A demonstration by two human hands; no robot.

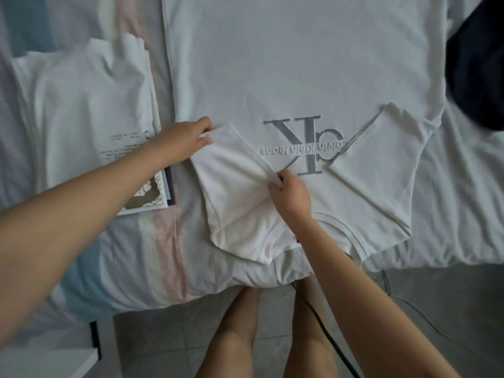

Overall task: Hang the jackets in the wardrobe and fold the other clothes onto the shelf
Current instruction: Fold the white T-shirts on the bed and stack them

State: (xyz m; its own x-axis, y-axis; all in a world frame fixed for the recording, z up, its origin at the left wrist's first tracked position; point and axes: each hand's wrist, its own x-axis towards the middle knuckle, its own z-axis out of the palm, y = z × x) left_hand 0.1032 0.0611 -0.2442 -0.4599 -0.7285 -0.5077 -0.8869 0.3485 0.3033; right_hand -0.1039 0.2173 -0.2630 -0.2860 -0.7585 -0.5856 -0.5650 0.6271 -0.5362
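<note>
Fingers (201, 126) pinching T-shirt sleeve (234, 170), on bed (163, 255)

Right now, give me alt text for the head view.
The left hand and right hand pinch one sleeve of a white cotton T-shirt with a grey logo, spread flat on a pale bed. Its other sleeve lies folded inward; a folded white garment pile sits to the left, a dark navy garment at upper right.

Bare forearms lead to the left hand (185, 140) and right hand (290, 192); both legs below are bare as well. A thin black cable (318, 317) seems to hang beside the right leg.
</note>
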